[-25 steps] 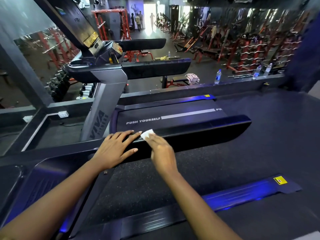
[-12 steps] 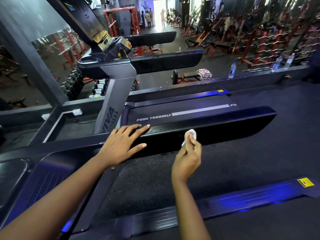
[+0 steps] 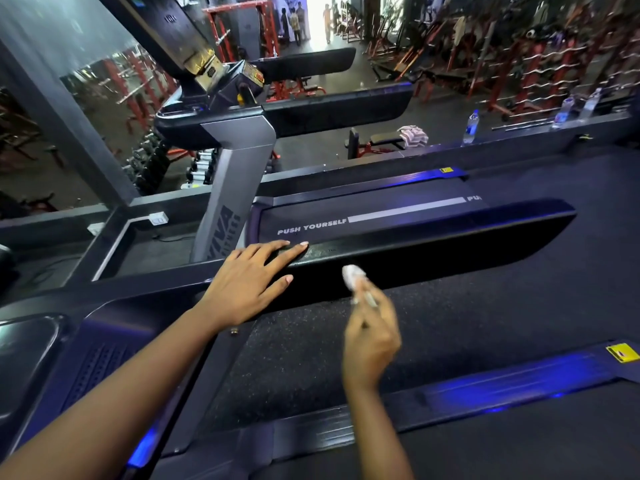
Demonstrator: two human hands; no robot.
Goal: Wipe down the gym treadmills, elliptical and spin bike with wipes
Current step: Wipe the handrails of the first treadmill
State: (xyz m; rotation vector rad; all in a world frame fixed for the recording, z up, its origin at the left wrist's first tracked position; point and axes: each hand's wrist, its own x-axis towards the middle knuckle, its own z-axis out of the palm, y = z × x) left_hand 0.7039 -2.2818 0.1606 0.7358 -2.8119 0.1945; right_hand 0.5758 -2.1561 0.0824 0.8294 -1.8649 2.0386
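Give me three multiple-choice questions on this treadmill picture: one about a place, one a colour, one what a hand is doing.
1. Where does the left hand rest? A) on the long black padded treadmill handrail; B) on the running belt; C) on the console.
2. What colour is the small crumpled wipe? A) blue; B) yellow; C) white.
3. What is the right hand doing? A) lying flat; B) pinching the wipe; C) hanging empty.
Answers: 1 A, straight fingers lie on the rail's top; 2 C, it shows white against the black rail; 3 B, fingertips hold it by the rail.
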